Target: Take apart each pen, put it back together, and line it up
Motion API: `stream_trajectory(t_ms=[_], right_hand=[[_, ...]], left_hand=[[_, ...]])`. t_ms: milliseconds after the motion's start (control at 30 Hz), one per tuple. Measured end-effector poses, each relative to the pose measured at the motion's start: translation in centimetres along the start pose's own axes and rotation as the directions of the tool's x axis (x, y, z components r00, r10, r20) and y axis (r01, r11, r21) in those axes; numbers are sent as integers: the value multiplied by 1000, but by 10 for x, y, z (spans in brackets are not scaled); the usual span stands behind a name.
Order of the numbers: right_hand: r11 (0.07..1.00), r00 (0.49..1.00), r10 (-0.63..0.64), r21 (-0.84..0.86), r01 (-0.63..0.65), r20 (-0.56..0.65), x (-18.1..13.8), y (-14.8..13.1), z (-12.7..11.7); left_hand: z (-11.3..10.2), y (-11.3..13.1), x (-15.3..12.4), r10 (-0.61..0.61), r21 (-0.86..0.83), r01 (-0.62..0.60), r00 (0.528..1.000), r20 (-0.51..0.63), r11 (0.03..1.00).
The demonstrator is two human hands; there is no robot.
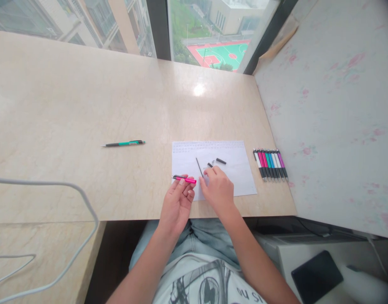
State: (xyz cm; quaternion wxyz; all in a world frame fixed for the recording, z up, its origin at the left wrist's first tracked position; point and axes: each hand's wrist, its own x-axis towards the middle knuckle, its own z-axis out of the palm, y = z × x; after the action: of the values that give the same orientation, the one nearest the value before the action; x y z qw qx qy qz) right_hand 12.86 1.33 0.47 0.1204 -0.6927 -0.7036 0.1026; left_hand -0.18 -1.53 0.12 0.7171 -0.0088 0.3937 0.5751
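A pink pen barrel (189, 180) with a dark clip lies across the fingers of my left hand (177, 202), pinched under the thumb, its open end facing right. Just to its right, my right hand (219, 189) is bent over the paper, thumb and forefinger closed at the lower end of a thin dark pen refill (199, 166). The fingertips partly hide that end. Beyond them, a black pen grip (221, 161) and a smaller dark piece (210, 164) rest on the white sheet (241, 181), near tiny parts too small to name.
A green and black pen (123, 144) lies at left on the marble-patterned table (70, 114). Several pens (270, 164) in mixed colours form a row at right, beside the flowered wall (339, 126). A grey cable (83, 196) loops at lower left.
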Motion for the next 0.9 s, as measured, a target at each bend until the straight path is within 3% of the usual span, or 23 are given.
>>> stream_trajectory(t_ms=[200, 367, 433, 567, 700, 900], right_hand=[[995, 997, 74, -64, -74, 6, 3, -4, 3], [987, 997, 74, 144, -71, -19, -3, 3, -9], [936, 997, 81, 343, -83, 20, -8, 11, -13], [710, 989, 122, 689, -142, 78, -23, 29, -22], [591, 982, 165, 788, -173, 92, -35, 41, -35], [525, 973, 230, 840, -139, 17, -42, 47, -45]], left_hand=[[0, -1, 2, 59, 50, -59, 998, 5, 997], [1, 0, 1, 82, 55, -82, 997, 4, 995], [2, 1, 2, 90, 50, -90, 996, 0, 995], [3, 3, 3, 95, 24, -95, 995, -1, 995], [2, 2, 4, 95, 12, -95, 995, 3, 995], [3, 3, 2, 101, 17, -101, 995, -13, 995]])
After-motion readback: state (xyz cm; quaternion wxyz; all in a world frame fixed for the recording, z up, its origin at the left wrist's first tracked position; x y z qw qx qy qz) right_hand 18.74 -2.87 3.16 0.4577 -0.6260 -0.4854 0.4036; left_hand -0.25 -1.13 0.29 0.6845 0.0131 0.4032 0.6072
